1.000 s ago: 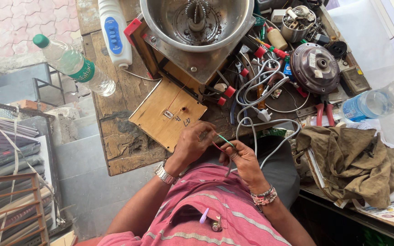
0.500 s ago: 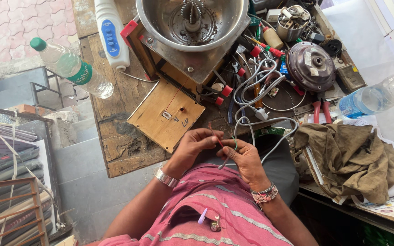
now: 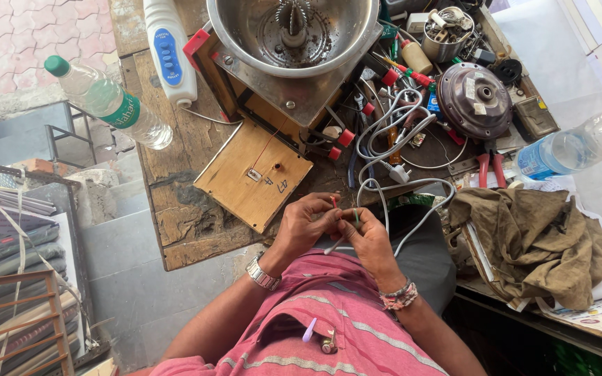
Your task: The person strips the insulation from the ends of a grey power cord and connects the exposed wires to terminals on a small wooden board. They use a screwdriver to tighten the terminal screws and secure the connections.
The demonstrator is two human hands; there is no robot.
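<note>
A clear plastic water bottle (image 3: 109, 104) is laid at the table's (image 3: 175, 223) left edge. Beyond the near edge, the left hand (image 3: 306, 224) and right hand (image 3: 367, 237) are pressed together, fingers pinched on the grey cable's (image 3: 412, 185) red and green wire ends (image 3: 336, 205). An olive cloth (image 3: 534, 240) is heaped rightward.

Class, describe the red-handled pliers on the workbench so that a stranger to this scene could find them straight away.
Start at the big steel bowl at the top of the wooden bench, then move right to the round dark motor cover. Just below it, beside the clear water bottle lying on its side, are the pliers. Their two red handles set them apart from the grey cables nearby.
</note>
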